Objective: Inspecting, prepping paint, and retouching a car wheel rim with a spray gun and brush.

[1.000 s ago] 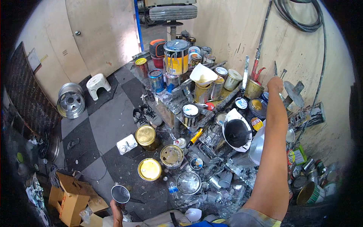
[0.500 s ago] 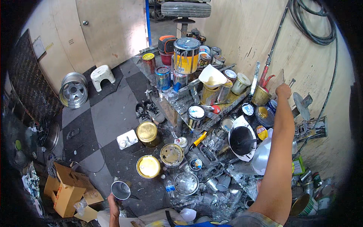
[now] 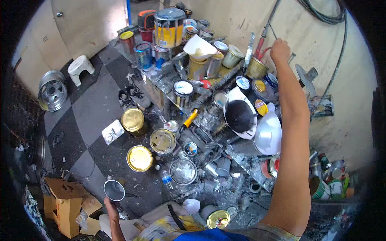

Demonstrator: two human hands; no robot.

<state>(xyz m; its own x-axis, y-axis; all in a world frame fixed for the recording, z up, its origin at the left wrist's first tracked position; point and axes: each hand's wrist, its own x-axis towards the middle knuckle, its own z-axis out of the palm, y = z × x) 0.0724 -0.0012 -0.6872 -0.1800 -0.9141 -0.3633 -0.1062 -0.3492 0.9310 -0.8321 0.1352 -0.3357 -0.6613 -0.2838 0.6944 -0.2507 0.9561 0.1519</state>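
Note:
My right hand [image 3: 280, 50], at the end of my outstretched arm, is closed around a thin tool [image 3: 274, 33] near the wall, beside a red-handled spray wand [image 3: 260, 46] standing in a gold can [image 3: 254, 71]. Low on the left, my left hand [image 3: 110, 207] grips a spray gun [image 3: 122, 211] with a metal cup [image 3: 114, 190] on top. Below my right hand are a dark bowl lined with white [image 3: 240, 115] and a pale rounded container [image 3: 266, 134]; my forearm partly covers the items there.
A paint-crusted stand [image 3: 157, 82] holds several cans. Several tins [image 3: 132, 118], shoes [image 3: 128, 97] and a cardboard box [image 3: 64, 205] lie on the checkered floor [image 3: 76, 116]. A stool [image 3: 80, 69] and wheel rim [image 3: 53, 91] sit left. A hose [image 3: 344, 40] hangs on the wall.
My view has shifted, so the scene sits higher and further left. My right hand has moved up with the thin tool, whose angle has changed. My left hand still holds the spray gun.

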